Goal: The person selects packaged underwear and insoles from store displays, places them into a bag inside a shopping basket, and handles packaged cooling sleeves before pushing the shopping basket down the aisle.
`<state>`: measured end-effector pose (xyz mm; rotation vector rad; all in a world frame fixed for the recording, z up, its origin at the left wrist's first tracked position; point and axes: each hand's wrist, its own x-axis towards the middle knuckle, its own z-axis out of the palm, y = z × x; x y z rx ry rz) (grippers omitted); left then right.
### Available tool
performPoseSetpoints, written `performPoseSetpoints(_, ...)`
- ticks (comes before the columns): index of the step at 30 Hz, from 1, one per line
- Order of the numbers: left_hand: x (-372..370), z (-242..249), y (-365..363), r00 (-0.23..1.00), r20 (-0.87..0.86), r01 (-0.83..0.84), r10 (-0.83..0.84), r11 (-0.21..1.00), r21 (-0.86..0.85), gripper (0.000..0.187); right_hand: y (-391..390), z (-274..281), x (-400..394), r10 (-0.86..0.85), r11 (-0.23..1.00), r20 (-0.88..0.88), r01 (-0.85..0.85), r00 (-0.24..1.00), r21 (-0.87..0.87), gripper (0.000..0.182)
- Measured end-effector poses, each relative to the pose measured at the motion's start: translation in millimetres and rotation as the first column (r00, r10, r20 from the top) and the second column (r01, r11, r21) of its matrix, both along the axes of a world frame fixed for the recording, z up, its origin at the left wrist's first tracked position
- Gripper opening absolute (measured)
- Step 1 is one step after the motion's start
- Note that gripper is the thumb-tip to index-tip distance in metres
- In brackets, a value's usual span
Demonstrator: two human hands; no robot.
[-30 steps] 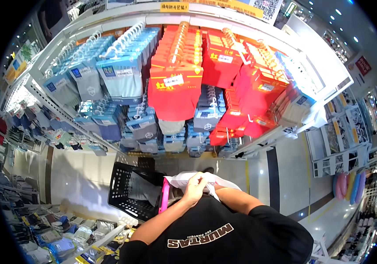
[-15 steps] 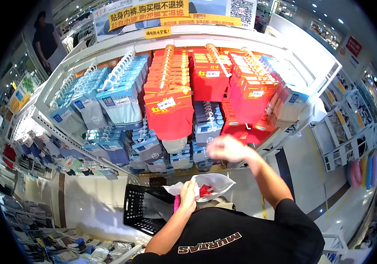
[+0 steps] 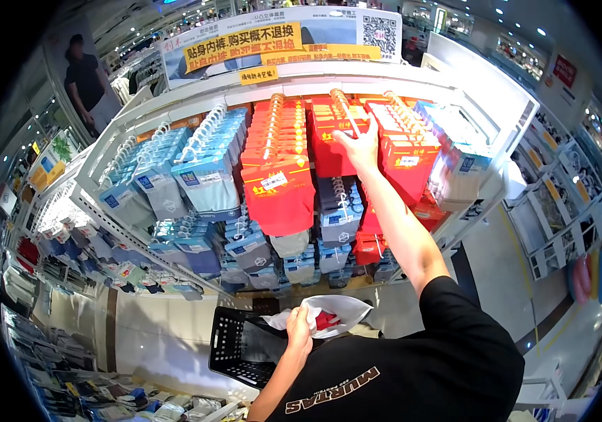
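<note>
My left hand is closed on the edge of a white plastic bag held low in front of my body. The bag's mouth gapes and red packages show inside. My right hand is stretched out to the rack, thumb and fingers apart, at the front of a red underwear package hanging on a hook in the upper row. It appears to touch the package or the hook's end. Part of the package is hidden behind the hand. More red packages hang to the left, with others to the right.
Blue-and-grey underwear packages hang on the white rack's left side and lower row. A black shopping basket is beside my left arm. Yellow signs top the rack. A white shelf unit stands at the right.
My right hand has moved up and forward from near the lower packages to the upper red ones. My left hand still holds the bag. The view has shifted slightly.
</note>
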<state>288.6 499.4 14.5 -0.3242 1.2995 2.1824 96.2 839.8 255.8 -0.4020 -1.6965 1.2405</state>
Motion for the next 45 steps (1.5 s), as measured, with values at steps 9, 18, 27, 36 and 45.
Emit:
performPoseSetpoints(9, 9, 1, -3, 0.999, 0.037, -0.004, 0.005, 1.000, -0.024, 0.021, -14, -7, 10, 0.062, 0.997, -0.052, -0.064, 0.997, -0.041, 0.102)
performPoseSetpoints(18, 10, -5, -7, 0.999, 0.040, 0.013, -0.012, 0.999, -0.029, 0.020, -8, -9, 2, 0.081, 0.997, -0.106, -0.081, 0.991, 0.002, 0.081)
performPoseSetpoints(27, 10, -12, -12, 0.999, 0.042, 0.019, -0.018, 1.000, -0.016, 0.014, -14, -6, 12, 0.386, 0.873, -0.236, -0.436, 0.892, -0.219, 0.061)
performPoseSetpoints(36, 14, -6, -6, 0.997, 0.052, 0.061, -0.057, 0.996, -0.069, 0.017, -3, 8, 25, 0.610, 0.678, -0.281, -0.671, 0.741, -0.299, 0.054)
performPoseSetpoints(45, 12, -19, -6, 0.996, 0.027, 0.091, -0.089, 0.992, -0.085, 0.019, -17, 18, 82, 0.647, 0.626, -0.245, -0.687, 0.722, -0.370, 0.052)
